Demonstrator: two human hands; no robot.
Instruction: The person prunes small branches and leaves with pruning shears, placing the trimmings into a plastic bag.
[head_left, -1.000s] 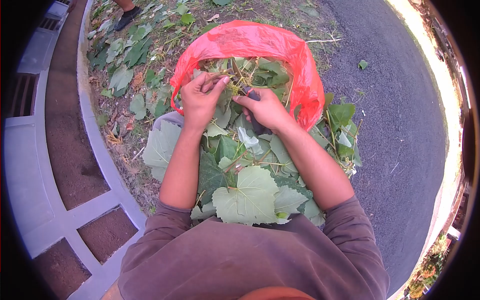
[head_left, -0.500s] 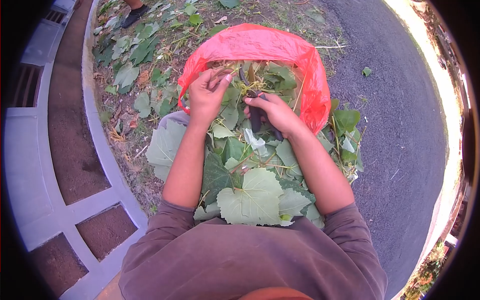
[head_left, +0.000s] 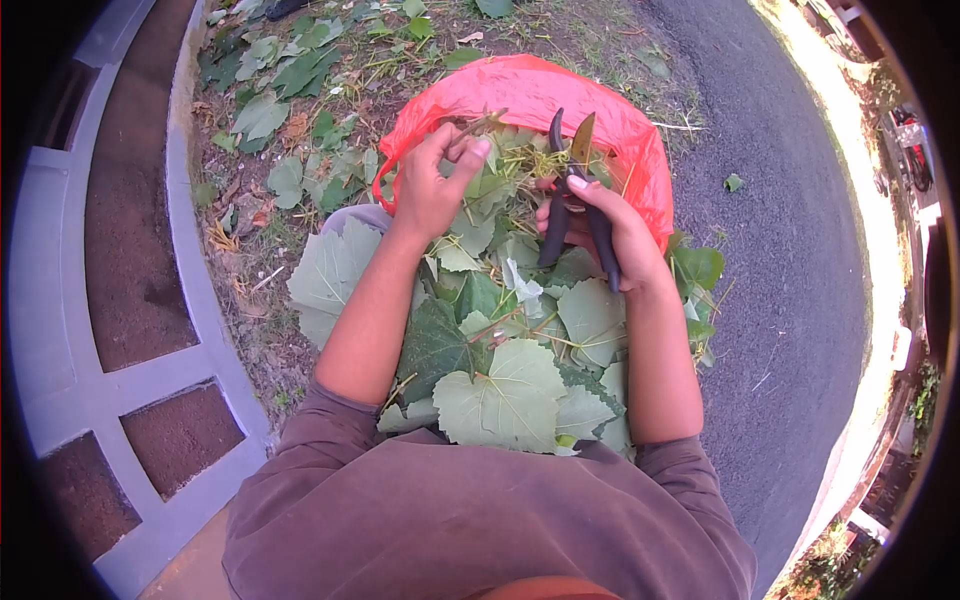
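Observation:
My right hand (head_left: 615, 235) grips black-handled pruning shears (head_left: 558, 222), their blades spread apart and pointing away from me. Between the thumb and fingers of my left hand (head_left: 437, 185) is a thin stem (head_left: 482, 124), its end sticking out toward the shears. Both hands are over the mouth of a red plastic bag (head_left: 500, 85) that holds leaves and cut stems. Yellow-green stem pieces (head_left: 532, 162) lie between my hands, just left of the blades. Large green leaves (head_left: 500, 395) are heaped from the bag down to my lap.
More leaves and stems (head_left: 262, 115) are scattered on the soil at left. A pale concrete curb (head_left: 190, 200) runs along that side, with a grid of soil-filled beds (head_left: 185, 435) beyond. Dark asphalt (head_left: 790, 270) stretches along the right.
The shears have moved right, away from my left hand, and their blades have spread apart. My left hand stays near its place, still pinching the stem. The foot at upper left is mostly out of view.

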